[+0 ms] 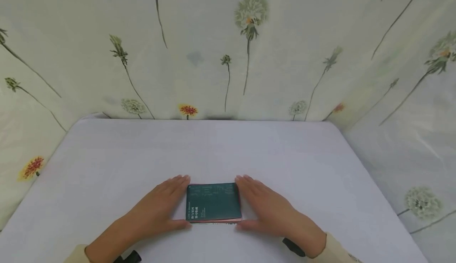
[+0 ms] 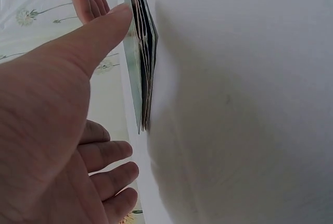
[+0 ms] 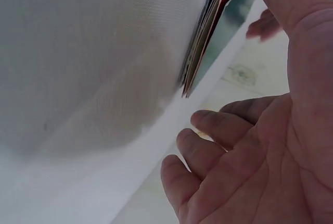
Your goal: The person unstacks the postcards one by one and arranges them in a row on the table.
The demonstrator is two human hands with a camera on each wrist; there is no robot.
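Between flat hands (image 1: pixel 213 213) on smooth white cloth (image 1: pixel 107 164), thin rectangular teal-covered booklets (image 1: pixel 213 202).

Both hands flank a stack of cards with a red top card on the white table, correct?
Not quite: the top card is dark teal, not red, as the head view shows. Red shows only at the stack's lower edges. The left hand and right hand do flank it on the white table.

White cloth-covered table (image 1: pixel 142 152) with rounded far corners, pale floral curtain (image 1: pixel 199 45) hung along the far side and wrapping both left and right sides, printed dandelion heads and long stems, soft even light
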